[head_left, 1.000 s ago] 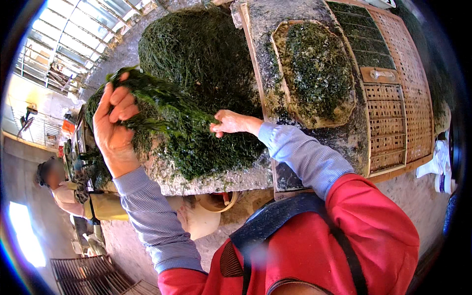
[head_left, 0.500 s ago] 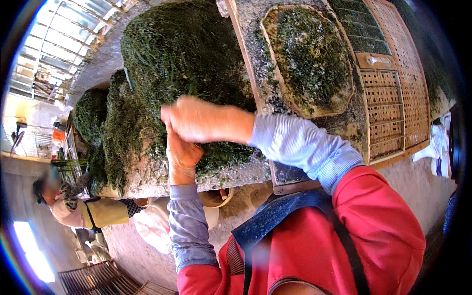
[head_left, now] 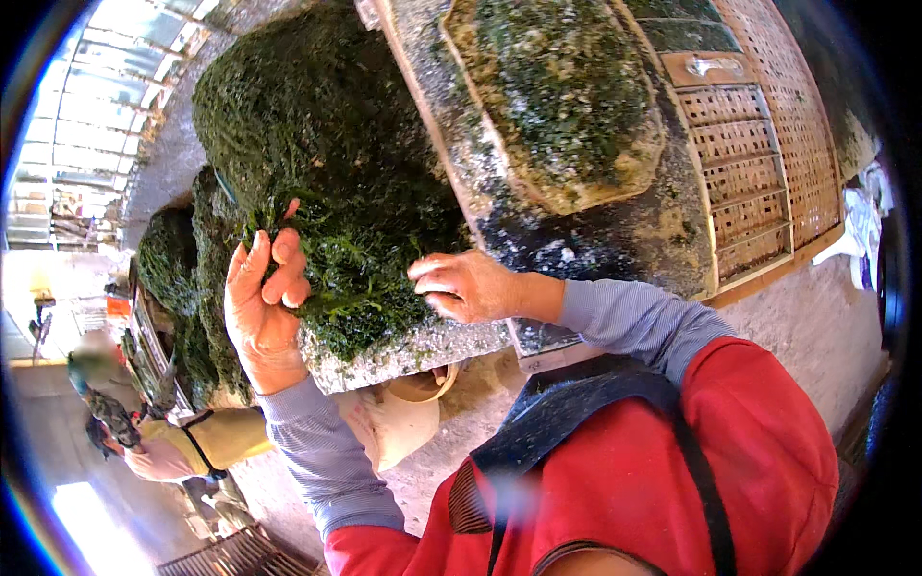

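Observation:
A big heap of dark green stringy seaweed (head_left: 317, 144) lies on a rough stone slab (head_left: 403, 350). My left hand (head_left: 261, 302) presses against the heap's near left side, fingers closed into a clump of the strands. My right hand (head_left: 461, 286) rests on the heap's near right edge, fingers curled and pinching strands just above the slab's rim. Both forearms wear grey-blue striped sleeves under a red top.
To the right, a wooden-framed tray (head_left: 615, 240) holds a flattened green seaweed sheet (head_left: 562, 96), with woven bamboo mats (head_left: 768, 154) beyond. A pale bucket (head_left: 408, 422) stands under the slab. Another person (head_left: 154, 446) works at lower left beside more seaweed piles (head_left: 168, 269).
My hands have come apart from being stacked at the heap's front. The left one now grips the left side, and the right one has moved to the right edge.

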